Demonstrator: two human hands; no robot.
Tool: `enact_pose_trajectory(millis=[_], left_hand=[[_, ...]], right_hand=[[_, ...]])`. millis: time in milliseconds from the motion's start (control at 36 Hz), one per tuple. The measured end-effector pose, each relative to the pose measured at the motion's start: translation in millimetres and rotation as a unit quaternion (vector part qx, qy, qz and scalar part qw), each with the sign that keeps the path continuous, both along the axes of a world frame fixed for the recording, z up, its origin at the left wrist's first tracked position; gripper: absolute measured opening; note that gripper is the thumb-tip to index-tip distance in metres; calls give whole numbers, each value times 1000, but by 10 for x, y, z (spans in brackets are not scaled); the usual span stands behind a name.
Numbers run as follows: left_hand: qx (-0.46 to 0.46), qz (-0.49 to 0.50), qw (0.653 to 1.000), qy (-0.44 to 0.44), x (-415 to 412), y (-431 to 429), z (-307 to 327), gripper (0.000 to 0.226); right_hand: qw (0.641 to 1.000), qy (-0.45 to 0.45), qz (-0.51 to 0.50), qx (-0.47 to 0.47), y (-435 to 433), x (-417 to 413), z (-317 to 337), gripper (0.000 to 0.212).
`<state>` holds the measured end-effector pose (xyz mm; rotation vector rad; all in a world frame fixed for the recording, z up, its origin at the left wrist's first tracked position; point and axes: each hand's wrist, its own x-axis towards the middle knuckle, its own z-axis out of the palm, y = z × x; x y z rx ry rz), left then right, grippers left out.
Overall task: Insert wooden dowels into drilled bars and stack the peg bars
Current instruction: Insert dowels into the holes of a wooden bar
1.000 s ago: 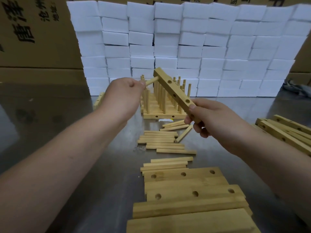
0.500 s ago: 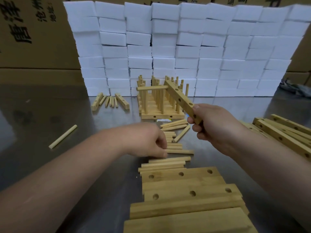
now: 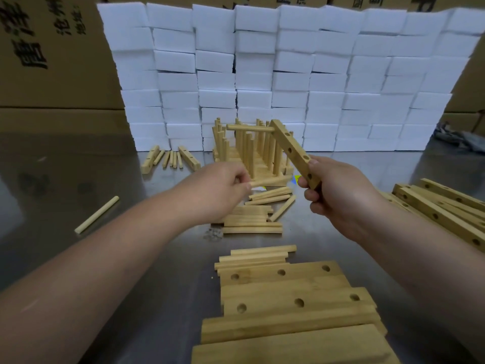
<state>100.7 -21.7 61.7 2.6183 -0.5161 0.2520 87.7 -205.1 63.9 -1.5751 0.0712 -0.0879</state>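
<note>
A worker's right hand (image 3: 338,195) grips the lower end of a tilted bar (image 3: 291,151). One peg (image 3: 249,128) is already seated in its top hole and juts out toward the left hand's side. The left hand (image 3: 223,190), just above the loose dowels (image 3: 252,222) on the table (image 3: 131,258), pinches the end of a fresh dowel (image 3: 258,183). Beyond both hands stands the stack (image 3: 252,153) of finished peg bars. More drilled bars (image 3: 441,206) lie to the right of the right hand. The job appears to be at the second peg. Next, the dowel must be lifted, lined up square with an open hole and pushed home while the right hand braces the bar.
</note>
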Motion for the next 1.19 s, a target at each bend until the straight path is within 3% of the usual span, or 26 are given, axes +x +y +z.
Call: enact_pose_trajectory(millis=[167, 250, 556, 861, 1028, 1194], left_hand=[[-143, 34, 988, -37, 25, -18, -7, 20], [-159, 45, 984, -64, 26, -27, -21, 19], [-141, 47, 985, -88, 4, -36, -63, 14], [-179, 16, 975, -133, 0, -20, -82, 18], [-86, 25, 969, -231, -49, -27, -64, 22], [-78, 11, 965, -251, -50, -20, -76, 25]], right_hand=[[1000, -6, -9, 17, -34, 20, 2, 27], [1000, -9, 0, 9, -22, 21, -18, 29], [999, -15, 23, 20, -6, 25, -51, 32], [995, -29, 72, 61, -26, -13, -34, 33], [994, -34, 101, 32, 4, -41, -54, 39], [994, -49, 101, -8, 12, -77, -26, 36]])
